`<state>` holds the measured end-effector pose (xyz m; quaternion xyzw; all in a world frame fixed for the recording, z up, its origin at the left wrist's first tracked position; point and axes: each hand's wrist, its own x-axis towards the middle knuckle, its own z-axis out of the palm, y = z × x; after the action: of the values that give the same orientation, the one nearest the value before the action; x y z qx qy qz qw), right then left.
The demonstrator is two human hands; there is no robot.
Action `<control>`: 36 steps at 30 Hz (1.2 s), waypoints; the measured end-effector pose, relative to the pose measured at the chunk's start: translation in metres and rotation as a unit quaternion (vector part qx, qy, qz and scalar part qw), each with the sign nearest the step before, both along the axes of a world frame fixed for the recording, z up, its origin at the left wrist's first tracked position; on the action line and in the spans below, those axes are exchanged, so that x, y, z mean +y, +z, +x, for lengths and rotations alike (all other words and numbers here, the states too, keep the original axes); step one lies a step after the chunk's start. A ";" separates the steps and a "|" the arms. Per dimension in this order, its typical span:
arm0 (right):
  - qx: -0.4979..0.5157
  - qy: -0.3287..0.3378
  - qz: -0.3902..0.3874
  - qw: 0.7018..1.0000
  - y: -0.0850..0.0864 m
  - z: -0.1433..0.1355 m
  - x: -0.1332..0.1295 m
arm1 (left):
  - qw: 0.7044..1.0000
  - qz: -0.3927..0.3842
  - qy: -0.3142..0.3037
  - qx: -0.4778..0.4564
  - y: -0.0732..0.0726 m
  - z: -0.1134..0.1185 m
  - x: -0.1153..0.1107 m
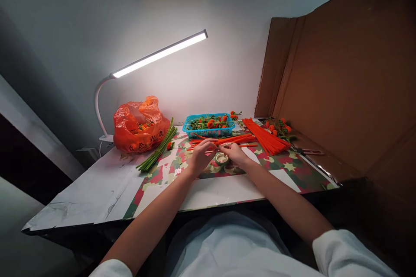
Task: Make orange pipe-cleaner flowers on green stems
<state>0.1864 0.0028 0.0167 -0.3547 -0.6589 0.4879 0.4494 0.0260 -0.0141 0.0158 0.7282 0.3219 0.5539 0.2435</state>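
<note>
My left hand (202,156) and my right hand (234,154) are close together over the middle of the table, fingers pinched around something too small to make out. A roll of pale tape (221,159) lies just below and between them. Behind my hands is a pile of thin orange strips (238,139). Further back, a blue basket (191,132) holds orange flowers with green stems. A fanned bundle of wide orange strips (266,137) lies to the right, and a bundle of green stems (157,152) to the left.
An orange plastic bag (138,130) stands at the back left beside a lit lamp (162,54). More orange flowers (279,127) lie at the back right, near a cutter (310,152) and a tall cardboard sheet (341,73). The table's front edge (107,221) is near my body.
</note>
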 end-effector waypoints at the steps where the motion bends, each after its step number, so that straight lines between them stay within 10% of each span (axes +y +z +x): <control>1: 0.008 0.006 -0.009 1.000 0.001 0.001 -0.001 | 1.000 -0.005 -0.001 -0.007 0.000 0.000 0.000; 13: 0.093 0.020 -0.011 0.995 -0.001 -0.001 0.003 | 0.988 -0.130 -0.042 -0.067 0.008 -0.009 0.005; 26: 0.112 0.245 -0.136 0.953 0.001 0.009 -0.001 | 0.998 0.052 -0.014 -0.022 0.015 -0.003 -0.013; 36: 0.082 0.254 -0.139 0.954 -0.009 -0.002 -0.003 | 0.990 0.107 -0.036 0.083 0.008 0.013 -0.018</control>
<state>0.1846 -0.0005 0.0074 -0.1933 -0.6135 0.7005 0.3093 0.0393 -0.0320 0.0236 0.8045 0.2537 0.5138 0.1564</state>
